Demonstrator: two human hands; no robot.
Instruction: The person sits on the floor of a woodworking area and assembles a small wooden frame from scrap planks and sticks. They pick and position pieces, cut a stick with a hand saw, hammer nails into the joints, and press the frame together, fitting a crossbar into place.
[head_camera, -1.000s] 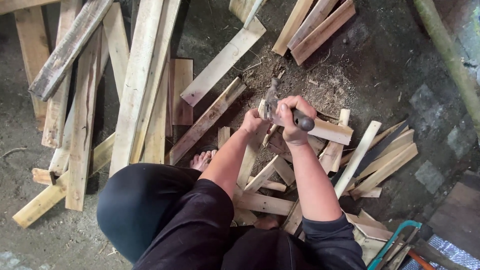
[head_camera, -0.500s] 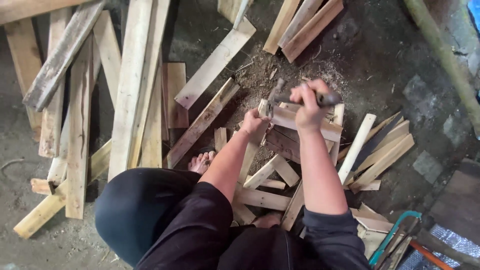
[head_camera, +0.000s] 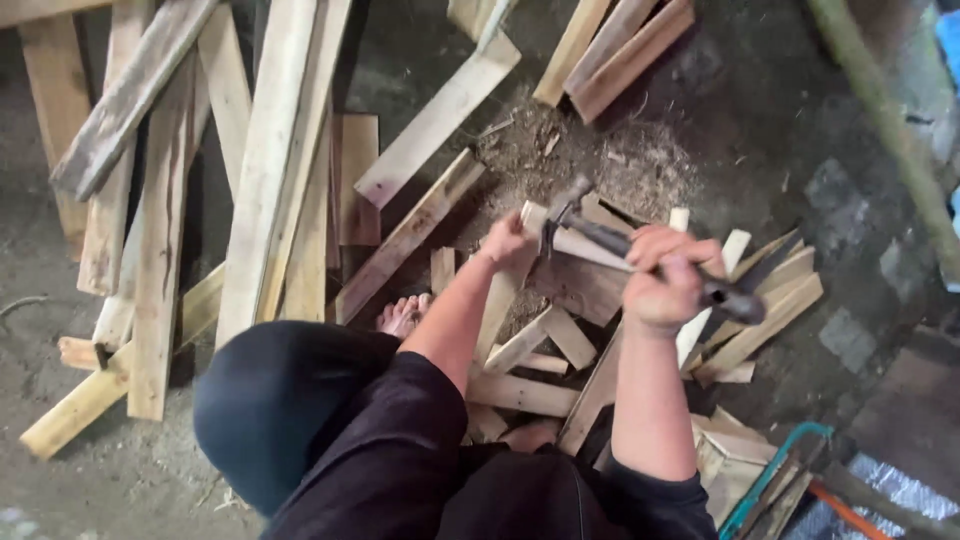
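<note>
Right hand (head_camera: 668, 285) fingers clenched round a hammer (head_camera: 640, 255) — left hand (head_camera: 507, 240) grasping a wood strip (head_camera: 570, 240).

Pale tan planks (head_camera: 270, 170), dark grey hammer (head_camera: 640, 250).

Right hand (head_camera: 668, 280) fisted, raised; left hand (head_camera: 507, 243) extended forward, lower.

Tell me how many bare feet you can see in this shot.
2. One bare foot rests on the ground left of the person's left forearm, toes beside a slanted plank. The other foot shows only partly between the arms, among short wood offcuts; most of it is hidden.
</note>
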